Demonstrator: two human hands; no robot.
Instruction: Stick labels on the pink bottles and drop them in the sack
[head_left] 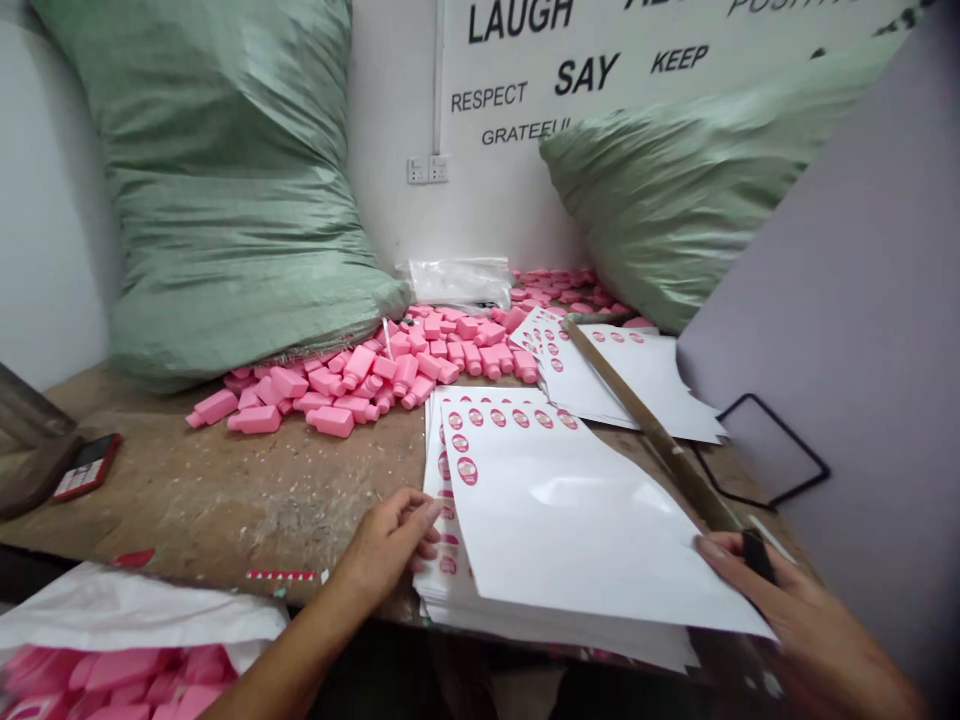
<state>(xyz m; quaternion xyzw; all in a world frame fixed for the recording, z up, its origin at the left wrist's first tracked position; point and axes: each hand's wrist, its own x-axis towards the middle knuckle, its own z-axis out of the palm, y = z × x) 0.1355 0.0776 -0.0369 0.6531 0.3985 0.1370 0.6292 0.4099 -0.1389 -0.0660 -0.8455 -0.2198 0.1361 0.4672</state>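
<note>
Left hand (386, 548) is at the left edge of the sheet stack, fingers (429, 522) half curved against the paper; can't tell if it's actually pinching anything or just resting there. Right hand (799, 625) is closed narrow on the near right corner of the top label sheet (570, 525), which is bowed up off the stack, with a small black object (759, 556) against the fingers, unclear what it is. The lower stack of label sheets (442, 600) sits at the counter's (210, 490) front edge, partly overhanging; round pink labels (467, 470) run along the sheet edges.

Risks: the overhanging stack could slip off the edge if knocked, and the bowed sheet could crease or tear at the corner under a tight pinch. Loose sheets could also fan out and drop.

Beyond that, a second pile of label sheets (630, 380) lies near a long wooden strip (652, 430), which could roll or shift them if bumped. Pink plastic bottles (330, 421) are heaped loose behind, and some could roll toward the paper. More pink bottles (112, 672) sit in a white bag (127, 612) at lower left. Green woven sacks (225, 180) lean on the wall. A phone (86, 467) with a red case lies at the counter's left side.
</note>
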